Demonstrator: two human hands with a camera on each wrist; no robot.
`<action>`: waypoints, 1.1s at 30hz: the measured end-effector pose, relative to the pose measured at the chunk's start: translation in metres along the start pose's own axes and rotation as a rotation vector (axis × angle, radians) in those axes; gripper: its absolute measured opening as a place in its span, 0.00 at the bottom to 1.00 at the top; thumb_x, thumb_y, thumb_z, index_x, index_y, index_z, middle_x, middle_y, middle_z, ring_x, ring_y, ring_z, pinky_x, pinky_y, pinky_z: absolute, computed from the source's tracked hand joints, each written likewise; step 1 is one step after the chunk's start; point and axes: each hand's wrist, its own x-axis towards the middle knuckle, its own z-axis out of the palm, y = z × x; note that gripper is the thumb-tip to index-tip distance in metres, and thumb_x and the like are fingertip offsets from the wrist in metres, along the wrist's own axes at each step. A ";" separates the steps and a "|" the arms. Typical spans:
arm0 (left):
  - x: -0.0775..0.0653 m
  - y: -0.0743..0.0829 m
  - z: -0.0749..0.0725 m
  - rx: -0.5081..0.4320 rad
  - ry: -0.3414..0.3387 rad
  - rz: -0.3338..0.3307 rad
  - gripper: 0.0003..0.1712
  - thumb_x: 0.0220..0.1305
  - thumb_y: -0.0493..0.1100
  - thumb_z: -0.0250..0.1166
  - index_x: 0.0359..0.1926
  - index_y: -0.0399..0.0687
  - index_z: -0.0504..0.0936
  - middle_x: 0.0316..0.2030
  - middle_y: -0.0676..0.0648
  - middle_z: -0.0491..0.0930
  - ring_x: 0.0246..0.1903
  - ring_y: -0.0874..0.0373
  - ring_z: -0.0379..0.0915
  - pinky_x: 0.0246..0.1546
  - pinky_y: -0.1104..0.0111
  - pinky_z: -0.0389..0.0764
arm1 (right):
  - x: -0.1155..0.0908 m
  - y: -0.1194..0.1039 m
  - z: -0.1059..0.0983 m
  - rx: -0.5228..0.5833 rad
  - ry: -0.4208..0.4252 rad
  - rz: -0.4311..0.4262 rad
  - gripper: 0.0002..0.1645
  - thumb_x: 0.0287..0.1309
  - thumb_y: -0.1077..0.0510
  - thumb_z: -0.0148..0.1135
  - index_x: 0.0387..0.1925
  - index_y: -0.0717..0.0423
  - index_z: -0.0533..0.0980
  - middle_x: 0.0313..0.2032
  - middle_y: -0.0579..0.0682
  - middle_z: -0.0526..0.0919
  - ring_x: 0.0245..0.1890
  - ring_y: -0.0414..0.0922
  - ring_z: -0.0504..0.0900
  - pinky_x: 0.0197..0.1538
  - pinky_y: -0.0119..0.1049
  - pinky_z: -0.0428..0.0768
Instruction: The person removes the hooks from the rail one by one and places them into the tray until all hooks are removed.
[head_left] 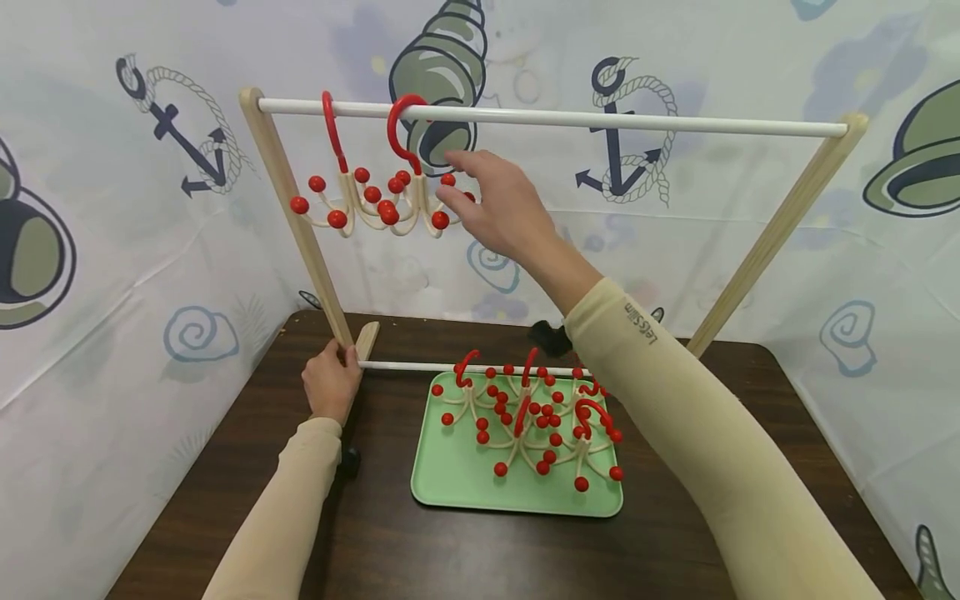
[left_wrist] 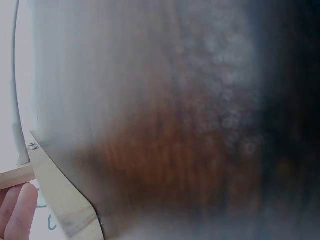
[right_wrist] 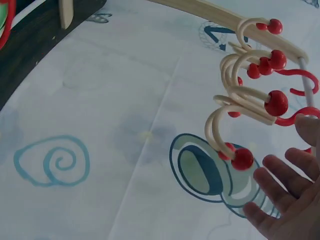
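Observation:
Two multi-arm hangers, each with a red hook and curved cream arms tipped by red balls, hang from the white top rod (head_left: pixel 570 119) near its left end. My right hand (head_left: pixel 510 204) is beside the right-hand hanger (head_left: pixel 420 196), fingers extended and holding nothing; in the right wrist view its fingertips are close to that hanger's red hook. The left-hand hanger (head_left: pixel 348 192) hangs close by. Low on the wooden left post (head_left: pixel 303 225), my left hand (head_left: pixel 330 382) grips the wood; fingers (left_wrist: pixel 20 212) show at the left wrist view's edge.
Several similar hangers (head_left: pixel 520 442) lie on a green tray (head_left: pixel 450 479) on the dark wooden table (head_left: pixel 375 542). A white lower rod (head_left: pixel 412 367) runs behind the tray. The right post (head_left: pixel 780 233) leans outward. Patterned cloth (head_left: pixel 720 50) stands behind.

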 end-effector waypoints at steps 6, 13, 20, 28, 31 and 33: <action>0.000 0.000 0.001 -0.010 0.000 0.004 0.14 0.68 0.46 0.59 0.41 0.38 0.81 0.29 0.34 0.82 0.31 0.32 0.77 0.36 0.42 0.73 | 0.017 -0.009 0.011 0.081 -0.116 0.113 0.35 0.67 0.41 0.56 0.70 0.48 0.65 0.63 0.46 0.75 0.61 0.42 0.71 0.54 0.37 0.74; 0.000 0.000 0.000 -0.008 0.013 0.007 0.14 0.68 0.46 0.59 0.40 0.38 0.81 0.29 0.34 0.82 0.31 0.31 0.77 0.35 0.42 0.73 | 0.021 -0.009 0.027 0.150 -0.129 0.144 0.27 0.67 0.43 0.57 0.61 0.52 0.75 0.44 0.47 0.84 0.41 0.42 0.79 0.42 0.35 0.75; 0.001 -0.002 0.002 -0.002 0.008 0.000 0.14 0.68 0.46 0.59 0.40 0.38 0.81 0.30 0.33 0.82 0.32 0.30 0.77 0.36 0.41 0.73 | 0.025 -0.008 0.029 0.174 -0.109 0.198 0.26 0.67 0.43 0.56 0.60 0.50 0.77 0.45 0.47 0.84 0.41 0.43 0.78 0.41 0.35 0.76; 0.000 -0.002 0.002 -0.001 0.006 0.004 0.13 0.68 0.45 0.59 0.40 0.38 0.80 0.29 0.33 0.82 0.31 0.30 0.77 0.35 0.42 0.73 | 0.023 -0.002 0.026 0.187 -0.080 0.204 0.21 0.69 0.46 0.56 0.56 0.50 0.80 0.45 0.45 0.85 0.43 0.40 0.78 0.44 0.33 0.75; 0.000 -0.003 0.003 0.003 0.006 0.006 0.13 0.68 0.45 0.59 0.40 0.38 0.80 0.29 0.33 0.82 0.31 0.31 0.77 0.35 0.42 0.73 | 0.022 0.000 0.024 0.199 -0.060 0.193 0.20 0.68 0.47 0.57 0.55 0.51 0.81 0.43 0.45 0.85 0.41 0.40 0.79 0.43 0.32 0.75; 0.000 -0.002 0.003 -0.001 0.007 0.007 0.13 0.68 0.45 0.59 0.40 0.38 0.81 0.29 0.34 0.82 0.31 0.31 0.77 0.35 0.42 0.73 | 0.021 0.001 0.021 0.211 -0.042 0.194 0.20 0.67 0.46 0.58 0.54 0.51 0.82 0.41 0.45 0.86 0.39 0.40 0.78 0.41 0.32 0.75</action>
